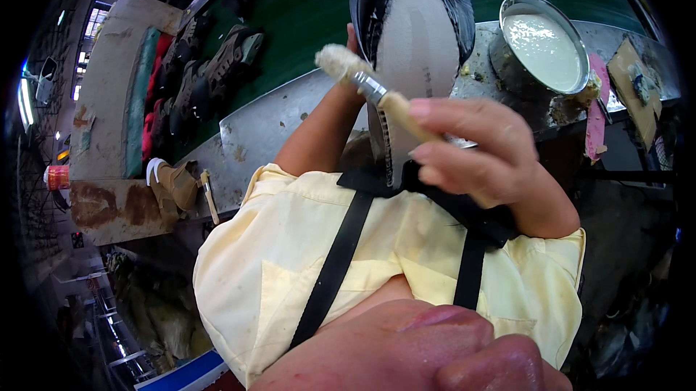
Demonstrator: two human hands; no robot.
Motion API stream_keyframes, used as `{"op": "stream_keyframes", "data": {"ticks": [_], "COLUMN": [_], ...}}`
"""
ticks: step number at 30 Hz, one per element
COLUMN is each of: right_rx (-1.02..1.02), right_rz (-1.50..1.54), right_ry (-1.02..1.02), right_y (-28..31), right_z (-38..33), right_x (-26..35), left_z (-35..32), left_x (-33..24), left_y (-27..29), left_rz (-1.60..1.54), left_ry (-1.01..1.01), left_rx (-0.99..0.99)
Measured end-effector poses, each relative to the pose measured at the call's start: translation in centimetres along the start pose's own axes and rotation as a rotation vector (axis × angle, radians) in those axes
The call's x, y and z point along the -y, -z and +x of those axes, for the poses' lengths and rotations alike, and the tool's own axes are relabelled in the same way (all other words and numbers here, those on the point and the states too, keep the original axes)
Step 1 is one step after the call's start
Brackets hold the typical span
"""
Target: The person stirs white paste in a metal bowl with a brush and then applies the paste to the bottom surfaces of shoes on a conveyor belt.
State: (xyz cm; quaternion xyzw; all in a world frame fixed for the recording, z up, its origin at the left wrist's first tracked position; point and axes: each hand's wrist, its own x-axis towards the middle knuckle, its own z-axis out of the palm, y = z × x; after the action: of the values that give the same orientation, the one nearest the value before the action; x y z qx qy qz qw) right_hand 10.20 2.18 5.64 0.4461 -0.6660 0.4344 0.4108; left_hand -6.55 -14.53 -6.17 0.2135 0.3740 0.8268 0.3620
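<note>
My right hand (471,148) is closed around the wooden handle of a glue brush (362,79), whose white, glue-laden bristles point up and to the left. My left hand (353,39) is mostly hidden behind a dark shoe (413,28) that it holds upright with the pale grey sole facing me. The brush tip sits just left of the sole's edge. A round metal bowl (544,43) of whitish glue stands to the right on the metal bench.
A green conveyor belt (312,6) runs behind the bench and carries several dark shoes (217,64). A tan boot (170,184) and a second brush (210,199) lie at the bench's left end. Glue-crusted scraps (598,101) and cardboard (634,72) sit right of the bowl.
</note>
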Motion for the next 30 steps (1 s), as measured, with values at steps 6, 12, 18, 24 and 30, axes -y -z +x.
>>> {"op": "stream_keyframes", "data": {"ticks": [6,12,18,24,30], "right_rx": [-0.254,-0.417,-0.474,-0.227,-0.180], "right_rz": [-0.200,-0.324,-0.514,-0.530,-0.452], "right_ry": [-0.141,-0.326,-0.501,-0.402,-0.487], "right_y": [3.6,3.4,5.1,4.5,4.0], "right_z": [1.5,2.8,1.3,-2.6,-4.7], "right_x": [-0.9,-5.3,-3.7,1.1,2.6], "left_z": [-0.6,-0.4,-1.8,-1.7,-1.9], "left_x": [-0.8,-1.6,-2.0,-1.3,-1.6], "left_y": [-4.1,-6.3,-5.4,-4.6,-3.3], "left_rz": [-0.083,0.090,0.381,0.495,0.498], "left_ry": [0.031,-0.025,-0.071,-0.334,-0.343], "left_rx": [0.077,0.168,0.121,0.045,0.066]}}
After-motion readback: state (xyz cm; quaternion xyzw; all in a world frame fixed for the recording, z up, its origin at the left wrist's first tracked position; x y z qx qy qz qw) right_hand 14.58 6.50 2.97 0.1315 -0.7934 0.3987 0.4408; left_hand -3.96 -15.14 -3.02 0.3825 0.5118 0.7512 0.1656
